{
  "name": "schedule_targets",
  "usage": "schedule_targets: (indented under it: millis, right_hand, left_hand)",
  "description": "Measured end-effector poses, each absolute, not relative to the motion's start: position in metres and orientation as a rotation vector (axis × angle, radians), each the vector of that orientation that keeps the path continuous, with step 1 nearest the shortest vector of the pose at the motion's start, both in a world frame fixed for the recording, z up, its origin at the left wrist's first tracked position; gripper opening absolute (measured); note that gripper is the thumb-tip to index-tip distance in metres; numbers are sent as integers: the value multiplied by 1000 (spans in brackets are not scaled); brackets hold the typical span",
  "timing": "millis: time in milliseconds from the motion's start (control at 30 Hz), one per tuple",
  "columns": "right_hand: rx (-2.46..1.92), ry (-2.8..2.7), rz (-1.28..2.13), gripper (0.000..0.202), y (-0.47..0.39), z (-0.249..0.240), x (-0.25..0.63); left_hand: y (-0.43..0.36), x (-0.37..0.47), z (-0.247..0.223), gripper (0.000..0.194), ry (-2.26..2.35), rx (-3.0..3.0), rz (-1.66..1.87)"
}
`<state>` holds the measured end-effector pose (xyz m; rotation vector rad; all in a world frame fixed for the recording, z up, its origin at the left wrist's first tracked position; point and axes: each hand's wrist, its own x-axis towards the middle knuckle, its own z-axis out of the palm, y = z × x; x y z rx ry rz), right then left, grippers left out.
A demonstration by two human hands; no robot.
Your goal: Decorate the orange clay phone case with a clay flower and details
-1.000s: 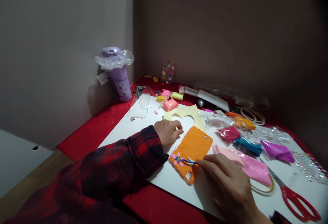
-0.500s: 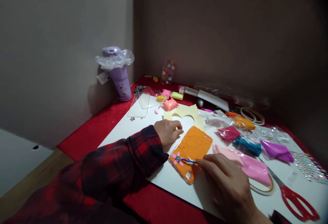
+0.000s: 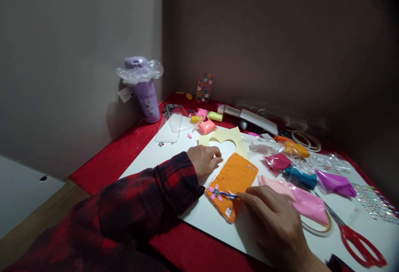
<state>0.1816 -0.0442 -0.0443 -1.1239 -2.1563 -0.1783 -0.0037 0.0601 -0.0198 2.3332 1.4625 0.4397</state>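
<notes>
Both hands [image 3: 203, 162] [image 3: 276, 218] barely moved, blue strand [image 3: 225, 195] still pinched.

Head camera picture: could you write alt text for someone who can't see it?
A person's right hand pinches the end of a blue strand over an orange phone case bearing a pink flower; the left hand is beside the case. On the white paper nearby lie red-handled scissors and colourful packets.

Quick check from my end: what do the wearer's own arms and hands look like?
The left hand is bare, with no glove or ring visible. Its arm wears a long sleeve in red and near-black plaid, ending in a cuff. The right hand is also ungloved, its wrist uncovered; a dark patch at the bottom edge may be its cuff.
</notes>
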Motion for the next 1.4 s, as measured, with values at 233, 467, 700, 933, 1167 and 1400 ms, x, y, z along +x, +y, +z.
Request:
schedule_targets:
  millis: [233,467,700,933,1167,1400]
  right_hand:
    - [-1104,-2131,-204,21,-46,-46,186]
    - [-1106,-2150,-214,18,-47,-45,185]
    - [-1088,-2146,-225,18,-47,-45,185]
    - [-1104,-2131,-248,17,-47,-50,189]
    - [-1097,-2132,-247,17,-44,-51,186]
    - [-1064,-2156,-263,17,-45,-45,183]
  left_hand:
    - [60,-4,-18,25,1470,2328,410]
    - [60,-4,-19,23,1471,2335,426]
    - [60,-4,-20,23,1452,2336,449]
    - [61,-4,-23,23,1454,2340,470]
    - [60,-4,-22,22,1466,2337,452]
    - [60,-4,-23,22,1467,2347,463]
